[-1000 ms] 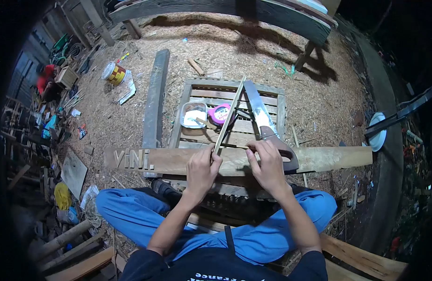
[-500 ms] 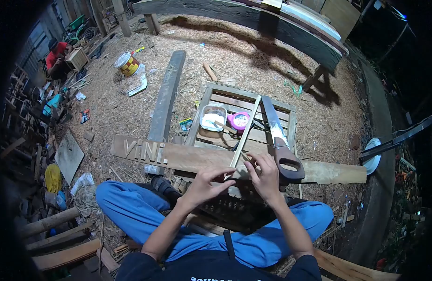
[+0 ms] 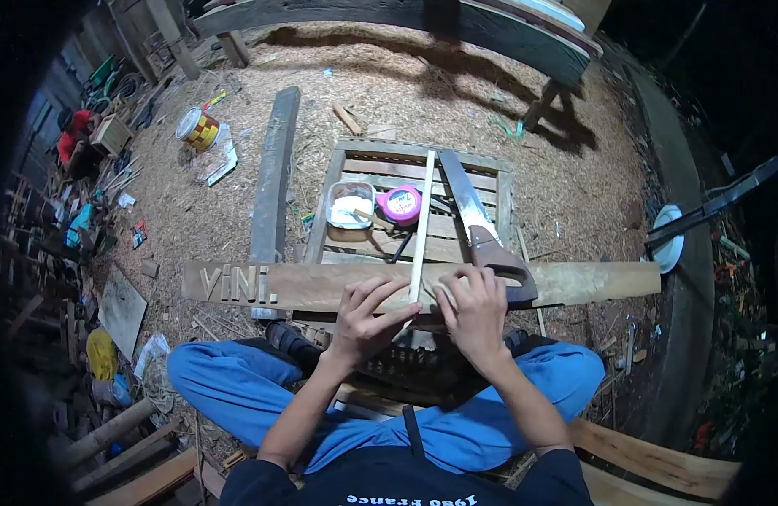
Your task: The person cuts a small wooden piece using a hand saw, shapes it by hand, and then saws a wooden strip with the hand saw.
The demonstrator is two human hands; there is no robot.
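Note:
A long thin wooden strip (image 3: 422, 223) points away from me across a wide plank (image 3: 321, 282). My left hand (image 3: 368, 316) is closed, with thumb and fingers pinching the strip near its close end. Just right of the strip, my right hand (image 3: 475, 314) rests over the plank with its fingers bent together; what it holds, if anything, is hidden. Small wooden letters (image 3: 237, 284) reading "VINI" lie at the plank's left, with a small dot piece after them. A handsaw (image 3: 490, 249) lies beside my right hand, its handle over the plank.
Beyond the plank, a slatted wooden stand (image 3: 334, 173) carries a plastic tub (image 3: 350, 218) of white stuff and a pink tape measure (image 3: 400, 205). A beam (image 3: 275, 177) lies left. Behind stands a heavy bench (image 3: 389, 18). A person in red (image 3: 72, 143) sits far left.
The view has shifted, and the strip now points more directly away. My left hand has closed onto the strip's near end. My right hand has come down lower beside it.

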